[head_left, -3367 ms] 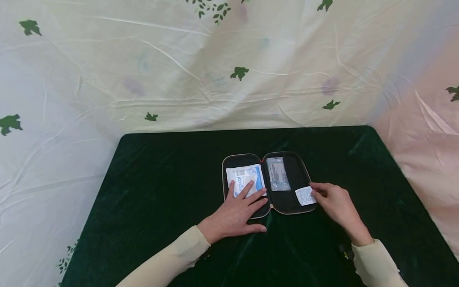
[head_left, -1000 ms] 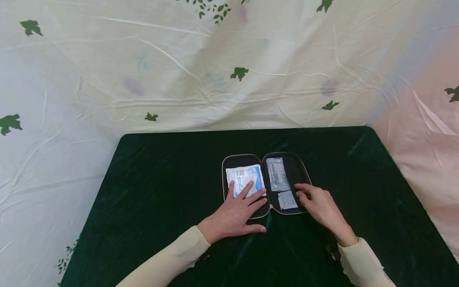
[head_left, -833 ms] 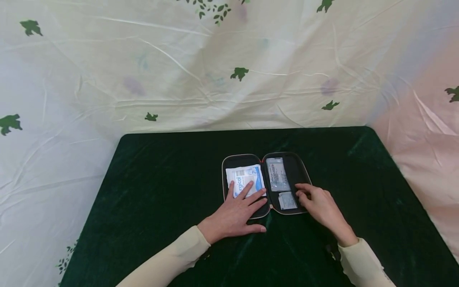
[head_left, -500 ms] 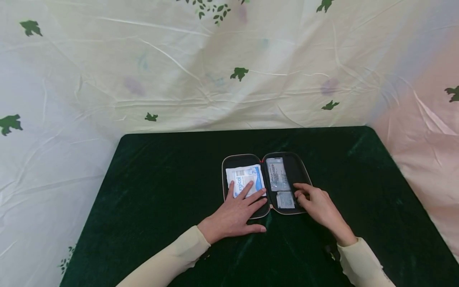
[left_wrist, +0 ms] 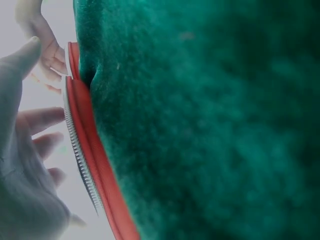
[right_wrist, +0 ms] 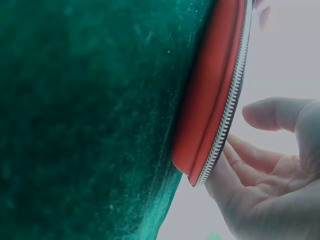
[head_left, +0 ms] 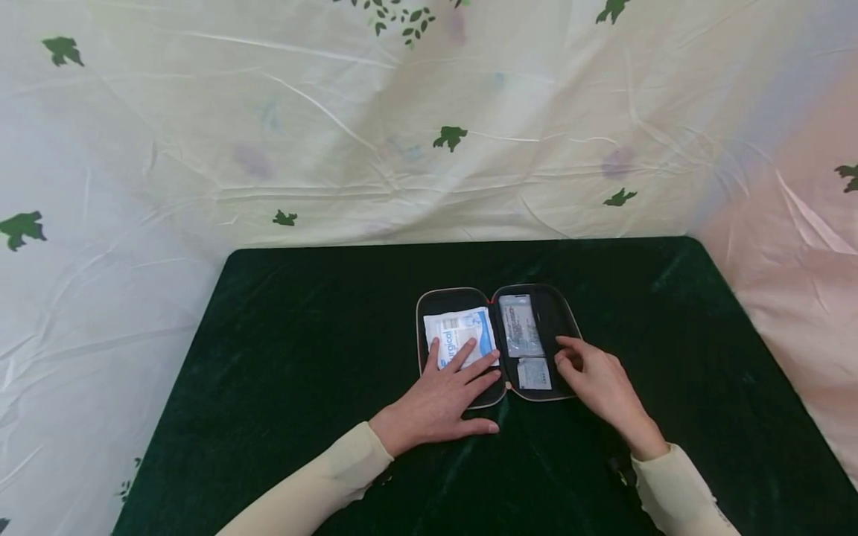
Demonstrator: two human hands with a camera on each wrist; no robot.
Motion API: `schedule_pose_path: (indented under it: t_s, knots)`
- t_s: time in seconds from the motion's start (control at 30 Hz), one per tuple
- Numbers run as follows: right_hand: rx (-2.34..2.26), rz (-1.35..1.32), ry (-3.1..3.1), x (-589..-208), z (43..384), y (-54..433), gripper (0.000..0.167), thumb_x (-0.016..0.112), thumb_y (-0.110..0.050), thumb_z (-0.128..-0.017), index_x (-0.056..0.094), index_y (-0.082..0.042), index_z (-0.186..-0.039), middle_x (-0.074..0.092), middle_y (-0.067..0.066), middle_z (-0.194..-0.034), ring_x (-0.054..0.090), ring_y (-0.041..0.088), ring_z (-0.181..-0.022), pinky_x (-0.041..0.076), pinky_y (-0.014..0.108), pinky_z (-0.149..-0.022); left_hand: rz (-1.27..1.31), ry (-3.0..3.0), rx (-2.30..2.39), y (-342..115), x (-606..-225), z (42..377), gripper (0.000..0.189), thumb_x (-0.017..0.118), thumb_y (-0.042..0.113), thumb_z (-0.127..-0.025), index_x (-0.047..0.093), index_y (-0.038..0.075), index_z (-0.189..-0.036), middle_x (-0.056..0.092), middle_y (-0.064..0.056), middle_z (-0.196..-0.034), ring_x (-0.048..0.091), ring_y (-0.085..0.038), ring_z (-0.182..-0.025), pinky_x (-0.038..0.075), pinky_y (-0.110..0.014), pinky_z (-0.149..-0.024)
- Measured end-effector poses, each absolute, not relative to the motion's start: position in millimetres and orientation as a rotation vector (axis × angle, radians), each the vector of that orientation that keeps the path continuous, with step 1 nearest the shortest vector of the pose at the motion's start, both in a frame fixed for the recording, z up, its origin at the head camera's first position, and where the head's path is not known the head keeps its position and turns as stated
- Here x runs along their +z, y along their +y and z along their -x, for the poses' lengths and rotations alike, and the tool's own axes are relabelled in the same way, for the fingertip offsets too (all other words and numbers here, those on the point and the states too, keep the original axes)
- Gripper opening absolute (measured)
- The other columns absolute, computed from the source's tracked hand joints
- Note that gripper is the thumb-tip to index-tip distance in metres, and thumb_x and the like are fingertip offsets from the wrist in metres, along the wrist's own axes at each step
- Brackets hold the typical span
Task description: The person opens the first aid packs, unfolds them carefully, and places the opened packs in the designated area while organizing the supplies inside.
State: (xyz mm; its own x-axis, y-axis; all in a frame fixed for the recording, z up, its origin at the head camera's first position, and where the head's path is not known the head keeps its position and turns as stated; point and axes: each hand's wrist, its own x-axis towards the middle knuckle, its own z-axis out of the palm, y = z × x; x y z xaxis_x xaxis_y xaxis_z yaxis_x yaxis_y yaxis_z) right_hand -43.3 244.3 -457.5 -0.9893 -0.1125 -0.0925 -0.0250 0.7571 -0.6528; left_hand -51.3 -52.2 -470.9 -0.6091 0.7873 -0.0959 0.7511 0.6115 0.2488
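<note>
An unzipped case with a black inside lies spread flat; in the wrist views its outer shell is red. In its left half, a white-and-blue packet printed "urgical" lies under my left hand, whose straight, spread fingers rest over its lower part. The right half holds a clear-and-grey sachet, with a small white sachet just below it. My right hand hovers over that half's right edge, fingers loosely bent. In the right wrist view, thumb and fingers stand apart with nothing between them.
The case lies on a table covered in dark green velvet, its far edge behind the case. A pale curtain with green bird and leaf prints hangs behind and at both sides.
The small white sachet, pinched at the case's right edge earlier, now lies farther left, below the clear-and-grey sachet. My right hand has let go and drawn slightly right. The left hand stays put.
</note>
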Motion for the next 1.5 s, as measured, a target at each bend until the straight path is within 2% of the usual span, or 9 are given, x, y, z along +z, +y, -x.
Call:
schedule_pose_path:
  t_s: [0.17, 0.27, 0.5, 0.67, 1.0, 1.17, 1.33, 1.5]
  knots:
    - [-1.045, 0.15, 2.877, -456.7, 45.1, 241.6, 0.042, 0.06, -0.017, -0.104, 0.059, 0.001, -0.141, 0.068, 0.018, -0.119, 0.064, 0.025, -0.097, 0.053, 0.04, -0.078, -1.25, 2.664, 0.324, -60.7, -465.5, 50.4, 0.081, 0.038, 0.078, -0.098, 0.038, 0.028, -0.162, 0.01, 0.005, -0.174, -0.001, -0.028, -0.16, 0.001, -0.074, -0.118]
    - [-1.074, 0.169, 2.885, -454.9, 46.3, 239.6, 0.041, 0.061, -0.017, -0.104, 0.059, 0.0, -0.142, 0.067, 0.02, -0.125, 0.064, 0.028, -0.103, 0.054, 0.048, -0.086, -1.212, 2.7, 0.378, -69.3, -460.7, 51.4, 0.08, 0.039, 0.076, -0.098, 0.039, 0.026, -0.161, 0.013, 0.004, -0.173, 0.002, -0.027, -0.16, 0.002, -0.071, -0.119]
    - [-1.114, 0.192, 2.885, -448.0, 50.7, 230.5, 0.042, 0.061, -0.021, -0.105, 0.06, -0.002, -0.143, 0.061, 0.021, -0.134, 0.061, 0.031, -0.109, 0.052, 0.053, -0.09, -1.111, 2.783, 0.494, -89.4, -455.4, 56.2, 0.079, 0.046, 0.072, -0.099, 0.039, 0.023, -0.161, 0.021, -0.001, -0.172, 0.008, -0.027, -0.16, 0.005, -0.067, -0.122]
    - [-1.138, 0.244, 2.851, -447.3, 55.7, 220.9, 0.046, 0.061, -0.027, -0.105, 0.057, -0.004, -0.145, 0.054, 0.022, -0.145, 0.057, 0.036, -0.117, 0.049, 0.06, -0.097, -1.024, 2.809, 0.498, -100.0, -456.9, 57.8, 0.08, 0.051, 0.071, -0.098, 0.039, 0.022, -0.161, 0.018, -0.002, -0.173, 0.008, -0.029, -0.16, 0.008, -0.069, -0.121]
    - [-1.109, 0.31, 2.787, -447.5, 68.1, 195.3, 0.062, 0.068, -0.039, -0.102, 0.05, -0.007, -0.152, 0.047, 0.023, -0.154, 0.046, 0.044, -0.14, 0.04, 0.066, -0.109, -0.893, 2.807, 0.465, -109.2, -465.1, 57.4, 0.088, 0.049, 0.077, -0.095, 0.038, 0.02, -0.162, 0.012, -0.006, -0.174, 0.005, -0.034, -0.159, 0.009, -0.073, -0.119]
    - [-1.093, 0.305, 2.769, -448.9, 73.7, 185.3, 0.066, 0.07, -0.04, -0.1, 0.049, -0.006, -0.152, 0.049, 0.023, -0.153, 0.046, 0.043, -0.14, 0.041, 0.065, -0.109, -0.881, 2.792, 0.457, -110.6, -465.6, 56.8, 0.089, 0.048, 0.078, -0.094, 0.036, 0.022, -0.163, 0.01, -0.006, -0.174, 0.003, -0.034, -0.159, 0.008, -0.073, -0.119]
    - [-1.081, 0.338, 2.784, -452.9, 79.5, 177.8, 0.062, 0.071, -0.038, -0.099, 0.053, -0.006, -0.149, 0.058, 0.02, -0.144, 0.057, 0.037, -0.129, 0.048, 0.059, -0.104, -0.91, 2.767, 0.421, -108.6, -466.7, 56.5, 0.087, 0.047, 0.078, -0.095, 0.035, 0.026, -0.163, 0.009, -0.006, -0.174, 0.002, -0.035, -0.159, 0.007, -0.075, -0.117]
    - [-1.064, 0.347, 2.784, -455.1, 82.6, 170.7, 0.061, 0.072, -0.037, -0.099, 0.054, -0.005, -0.148, 0.063, 0.018, -0.136, 0.062, 0.032, -0.118, 0.051, 0.055, -0.099, -0.961, 2.753, 0.402, -105.2, -468.0, 55.3, 0.085, 0.043, 0.079, -0.095, 0.035, 0.027, -0.163, 0.01, -0.007, -0.174, 0.002, -0.038, -0.159, 0.007, -0.076, -0.116]
